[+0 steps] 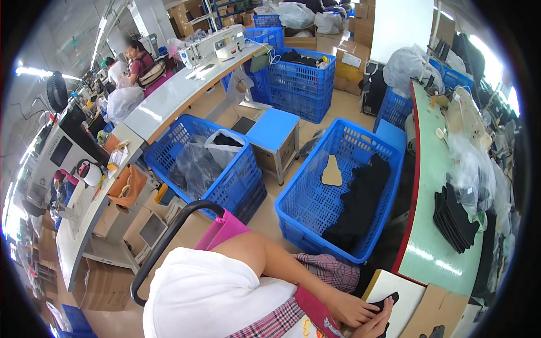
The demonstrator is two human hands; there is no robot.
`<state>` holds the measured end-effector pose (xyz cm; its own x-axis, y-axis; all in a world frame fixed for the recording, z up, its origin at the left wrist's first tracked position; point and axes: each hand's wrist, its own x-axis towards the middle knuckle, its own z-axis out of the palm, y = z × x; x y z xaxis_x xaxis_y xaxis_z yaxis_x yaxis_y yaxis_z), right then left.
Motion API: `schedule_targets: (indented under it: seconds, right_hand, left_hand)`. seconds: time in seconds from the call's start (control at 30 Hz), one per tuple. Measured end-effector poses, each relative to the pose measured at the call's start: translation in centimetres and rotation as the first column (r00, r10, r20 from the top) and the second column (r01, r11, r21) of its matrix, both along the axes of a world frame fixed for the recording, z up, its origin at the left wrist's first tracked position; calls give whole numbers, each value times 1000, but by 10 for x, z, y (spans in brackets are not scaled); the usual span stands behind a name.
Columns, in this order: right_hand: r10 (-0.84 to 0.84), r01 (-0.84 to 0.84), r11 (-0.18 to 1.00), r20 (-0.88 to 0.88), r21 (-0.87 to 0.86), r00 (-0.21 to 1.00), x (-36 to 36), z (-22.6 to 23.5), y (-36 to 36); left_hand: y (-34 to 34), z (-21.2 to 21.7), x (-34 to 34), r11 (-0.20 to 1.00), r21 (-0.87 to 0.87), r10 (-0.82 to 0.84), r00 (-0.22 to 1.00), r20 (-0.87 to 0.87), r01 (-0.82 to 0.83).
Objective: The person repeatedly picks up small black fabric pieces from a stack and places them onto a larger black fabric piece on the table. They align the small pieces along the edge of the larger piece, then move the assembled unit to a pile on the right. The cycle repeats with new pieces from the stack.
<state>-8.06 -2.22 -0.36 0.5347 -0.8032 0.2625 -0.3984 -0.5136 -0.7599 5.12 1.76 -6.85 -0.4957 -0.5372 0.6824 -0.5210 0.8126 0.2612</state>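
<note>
A small black piece of material (393, 297) lies over a white-topped block (397, 284) at the lower right. My left hand (350, 308) reaches across to it, fingers bent and pressed together at its near edge. Beside it my right hand (376, 325) is closed on the same piece, partly cut off by the lower edge of the view. Fingers cover much of the piece, so its full shape is hidden. A brown cardboard sheet (433, 312) is just right of the block, with small dark pieces (437, 332) on it.
A blue crate (315, 239) with black pieces and a tan template (332, 172) stands ahead. Black cut pieces (451, 222) are stacked on the green table (434, 152) at right. Another crate (217, 188) holds plastic bags. Sewing machines (217, 45) stand left; people sit far off.
</note>
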Motion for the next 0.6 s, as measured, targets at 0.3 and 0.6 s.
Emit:
schedule_targets:
  seconds: [0.3,0.6]
  right_hand:
    - [-8,0,989,-49,-151,999,-1,2,-3]
    - [25,-51,974,-119,-221,993,0,11,-3]
  left_hand:
    - [20,42,33,929,89,370,898,-240,-359]
    - [29,108,135,593,-12,762,565,-318,-805]
